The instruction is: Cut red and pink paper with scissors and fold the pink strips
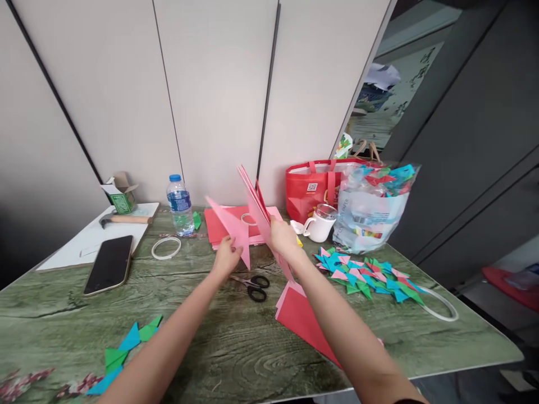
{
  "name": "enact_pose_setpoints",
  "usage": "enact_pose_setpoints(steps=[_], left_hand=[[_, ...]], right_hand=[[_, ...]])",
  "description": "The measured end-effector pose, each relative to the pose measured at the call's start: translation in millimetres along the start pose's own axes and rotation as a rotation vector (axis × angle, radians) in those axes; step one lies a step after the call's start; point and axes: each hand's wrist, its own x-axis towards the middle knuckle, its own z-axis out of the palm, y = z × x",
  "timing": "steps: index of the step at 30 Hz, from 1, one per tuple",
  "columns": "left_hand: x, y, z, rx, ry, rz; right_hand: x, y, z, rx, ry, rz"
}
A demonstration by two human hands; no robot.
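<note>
My left hand (228, 256) pinches a pink sheet of paper (234, 227), which stands tilted above the table. Raised beside it, my right hand (283, 238) grips several pink and red paper sheets (257, 206), held nearly upright; its fingers are partly hidden behind them. Below the hands lies a pair of scissors (255, 287) with black handles. Folded red and pink paper (301, 320) rests on the table under my right forearm. Behind my hands is a stack of red and pink sheets (215, 227), with a white ring (248, 219) on it.
At left are a phone (110, 265), a hammer (126, 219), a small box (122, 193), a water bottle (180, 205) and a white ring (165, 248). Folded paper pieces (368, 275) lie right, near a white mug (321, 224), a plastic bag (366, 216) and a red bag (307, 193).
</note>
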Motion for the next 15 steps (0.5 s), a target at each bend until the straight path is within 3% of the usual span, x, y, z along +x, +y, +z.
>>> enact_pose_setpoints(steps=[4,6,8,12,15], left_hand=[[-21,19,13.0,0.123,-0.048,0.249],[-31,26,20.4,0.422,-0.153,0.530],[-43,31,27.3,0.677,-0.209,0.708],[-74,38,34.4,0.954,-0.412,0.916],[-98,36,30.0,0.939,-0.587,1.042]], right_hand=[[-13,6,13,0.356,-0.029,-0.065],[-25,9,13,0.546,0.027,-0.124],[-40,11,13,0.756,0.129,-0.129],[-74,22,21,1.194,0.359,0.082],[-93,34,26,1.335,0.501,0.184]])
